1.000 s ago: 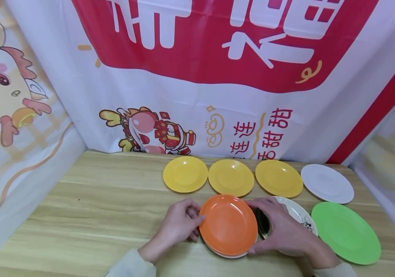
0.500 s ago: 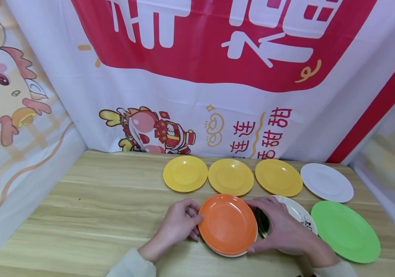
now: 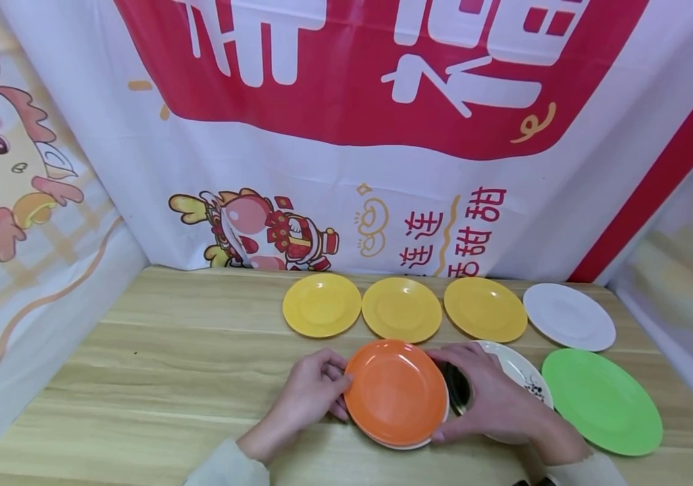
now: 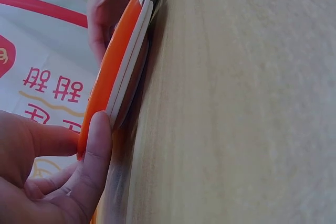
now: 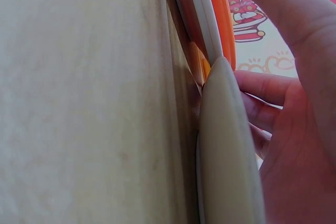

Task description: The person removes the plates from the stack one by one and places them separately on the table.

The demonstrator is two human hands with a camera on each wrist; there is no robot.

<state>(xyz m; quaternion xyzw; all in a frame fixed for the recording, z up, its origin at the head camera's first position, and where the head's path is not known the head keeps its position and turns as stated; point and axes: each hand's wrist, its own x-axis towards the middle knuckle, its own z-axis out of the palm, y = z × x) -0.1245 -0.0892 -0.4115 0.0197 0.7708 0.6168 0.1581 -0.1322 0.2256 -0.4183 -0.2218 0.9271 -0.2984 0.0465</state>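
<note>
An orange plate (image 3: 396,393) lies on top of white plates (image 4: 123,72), whose stacked rims show beneath it in the left wrist view. My left hand (image 3: 310,391) pinches the orange plate's left rim between thumb and finger. On the opposite side my right hand (image 3: 492,398) holds the rim, thumb near the front and fingers further back. Partly behind the right hand is a white plate with a dark floral print (image 3: 523,374); a dark glossy patch (image 3: 458,388) shows between that thumb and the fingers, its nature unclear.
Along the back stand a yellow plate (image 3: 322,305), a second yellow plate (image 3: 402,309), a third yellow plate (image 3: 485,308) and a plain white plate (image 3: 569,316). A green plate (image 3: 602,401) lies at the right. Printed cloth (image 3: 346,128) hangs behind the wooden table (image 3: 188,364).
The whole head view has shifted slightly, so things appear a little further left. Both hands stay at the orange plate's rim, and the other plates keep their places.
</note>
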